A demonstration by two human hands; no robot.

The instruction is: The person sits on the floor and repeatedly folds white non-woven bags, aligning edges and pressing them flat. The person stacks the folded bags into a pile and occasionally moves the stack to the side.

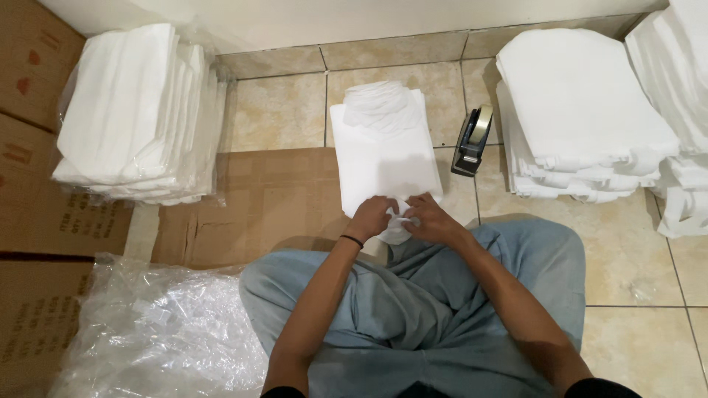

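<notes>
The person sits cross-legged on the beige tiled floor [280, 110], both hands at the near end of a flat white folded cloth [383, 158] lying straight ahead. A black tape dispenser [472, 138] stands just right of it. Beyond that rise tall stacks of white folded cloth [582, 110]. To the left, a plastic-wrapped white stack [140, 110] rests beside brown cardboard boxes [29, 214].

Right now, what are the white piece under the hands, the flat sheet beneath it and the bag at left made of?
White folded piece: looks like soft matte fabric, it creases. Flat sheet: brown cardboard, with fold lines. Bag: clear, glossy, crinkled plastic film.
</notes>
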